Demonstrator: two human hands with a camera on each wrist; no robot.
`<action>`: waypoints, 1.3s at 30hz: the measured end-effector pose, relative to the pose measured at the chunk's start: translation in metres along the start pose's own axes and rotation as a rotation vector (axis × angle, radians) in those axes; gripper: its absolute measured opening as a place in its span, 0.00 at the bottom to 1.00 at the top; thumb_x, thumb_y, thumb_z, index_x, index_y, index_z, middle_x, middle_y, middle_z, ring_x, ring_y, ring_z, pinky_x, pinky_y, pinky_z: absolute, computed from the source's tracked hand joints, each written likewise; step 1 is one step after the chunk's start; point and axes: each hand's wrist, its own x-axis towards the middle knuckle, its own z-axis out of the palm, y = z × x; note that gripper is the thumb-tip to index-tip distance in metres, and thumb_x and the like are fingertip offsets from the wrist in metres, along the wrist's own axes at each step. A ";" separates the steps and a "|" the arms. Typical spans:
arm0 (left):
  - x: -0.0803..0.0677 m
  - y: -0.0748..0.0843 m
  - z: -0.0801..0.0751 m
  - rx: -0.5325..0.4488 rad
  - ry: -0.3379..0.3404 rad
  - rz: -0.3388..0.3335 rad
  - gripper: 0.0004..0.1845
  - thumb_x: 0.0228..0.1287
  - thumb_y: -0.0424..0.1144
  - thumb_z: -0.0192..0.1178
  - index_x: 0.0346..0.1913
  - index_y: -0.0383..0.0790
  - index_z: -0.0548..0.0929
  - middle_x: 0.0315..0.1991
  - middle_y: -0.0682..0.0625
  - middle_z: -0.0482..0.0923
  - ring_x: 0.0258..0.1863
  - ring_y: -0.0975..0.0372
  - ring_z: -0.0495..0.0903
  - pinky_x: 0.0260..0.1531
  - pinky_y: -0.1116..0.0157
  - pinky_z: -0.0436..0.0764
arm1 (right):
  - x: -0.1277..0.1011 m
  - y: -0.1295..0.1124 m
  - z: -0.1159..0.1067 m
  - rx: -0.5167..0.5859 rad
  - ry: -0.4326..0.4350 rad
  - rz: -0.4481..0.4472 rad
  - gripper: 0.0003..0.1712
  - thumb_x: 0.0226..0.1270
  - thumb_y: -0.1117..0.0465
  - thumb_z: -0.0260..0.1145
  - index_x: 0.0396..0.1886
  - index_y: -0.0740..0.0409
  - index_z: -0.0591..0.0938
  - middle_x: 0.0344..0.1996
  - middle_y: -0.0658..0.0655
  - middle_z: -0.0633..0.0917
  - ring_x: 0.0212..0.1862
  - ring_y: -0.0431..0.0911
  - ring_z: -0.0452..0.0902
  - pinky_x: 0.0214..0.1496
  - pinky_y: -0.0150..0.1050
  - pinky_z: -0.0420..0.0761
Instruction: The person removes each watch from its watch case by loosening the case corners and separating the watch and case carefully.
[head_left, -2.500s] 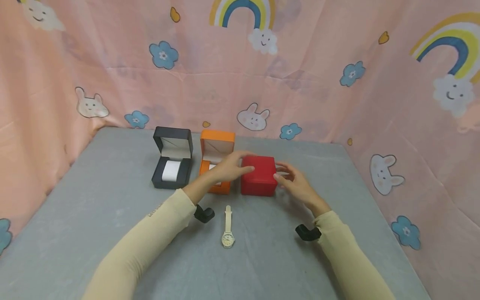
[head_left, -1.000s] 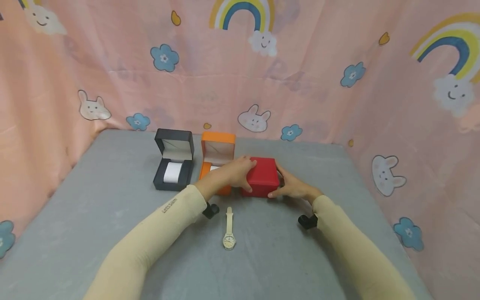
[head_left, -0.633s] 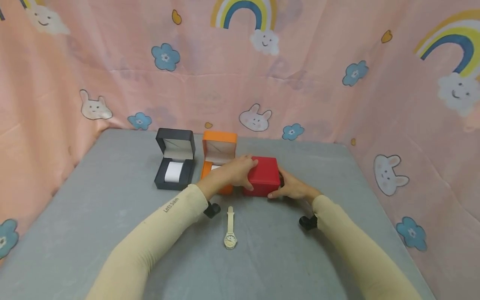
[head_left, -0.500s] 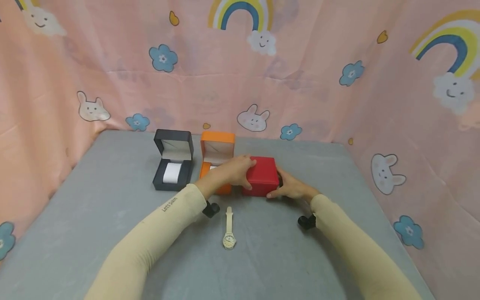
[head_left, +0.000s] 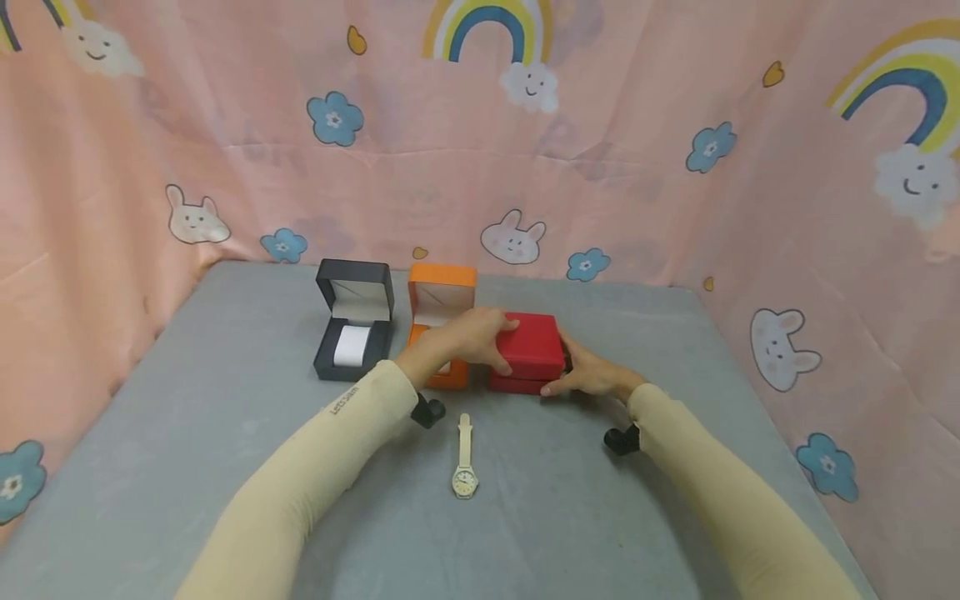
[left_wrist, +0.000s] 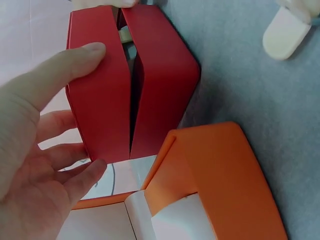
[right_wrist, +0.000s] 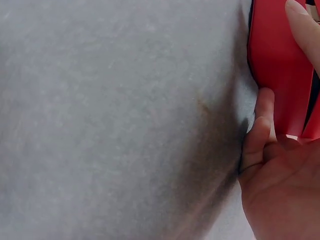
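Between both sets of fingers, the red watch box (head_left: 528, 352) stands with its lid raised a crack. The left hand (head_left: 471, 337) grips the lid, thumb on its front and fingers curled over the far side. The right hand (head_left: 587, 373) pinches the base from the right. Just left of the left fingers stands the open orange box (head_left: 440, 293); nearer the wrists lies a cream wristwatch (head_left: 465, 457).

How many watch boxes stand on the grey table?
3, in one row. The black box is at the left, open. The orange box is in the middle, open. The red box is at the right, between both hands, its lid slightly lifted.
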 end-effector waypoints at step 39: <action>0.002 -0.021 -0.001 -0.155 -0.003 0.075 0.36 0.63 0.54 0.68 0.74 0.52 0.71 0.78 0.44 0.61 0.76 0.50 0.62 0.72 0.49 0.69 | 0.000 -0.005 -0.004 0.003 -0.030 0.123 0.66 0.58 0.54 0.78 0.82 0.44 0.40 0.76 0.59 0.58 0.77 0.59 0.49 0.77 0.68 0.54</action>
